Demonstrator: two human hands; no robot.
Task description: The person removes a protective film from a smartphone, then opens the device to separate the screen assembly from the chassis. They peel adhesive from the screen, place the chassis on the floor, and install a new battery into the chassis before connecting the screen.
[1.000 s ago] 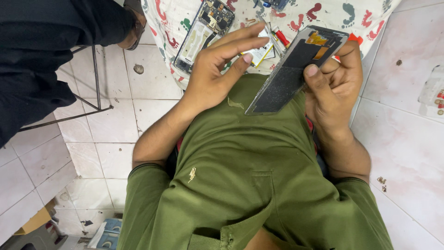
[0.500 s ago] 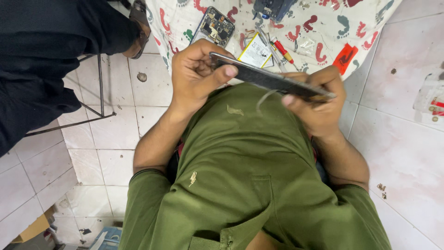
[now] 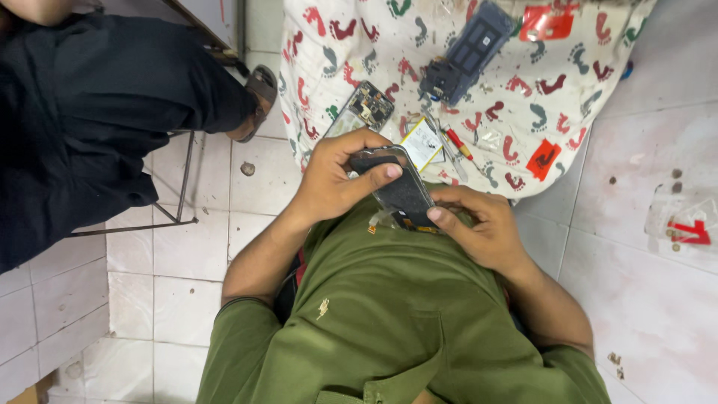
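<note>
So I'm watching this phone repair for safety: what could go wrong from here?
The dark phone panel is gripped only at its ends by the left hand and right hand, above the lap, so it could flex, crack or slip. Loose parts and a red-handled screwdriver lie on the patterned cloth and could get knocked away.

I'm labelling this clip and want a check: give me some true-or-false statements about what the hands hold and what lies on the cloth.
1. Both hands hold the dark flat phone panel. True: left hand, right hand.
2. The panel rests on the cloth. False: it is held above the green-shirted lap.
3. A white cloth with footprint pattern lies on the tiled floor. True.
4. The dark blue phone body is in the right hand. False: it lies on the cloth.
</note>
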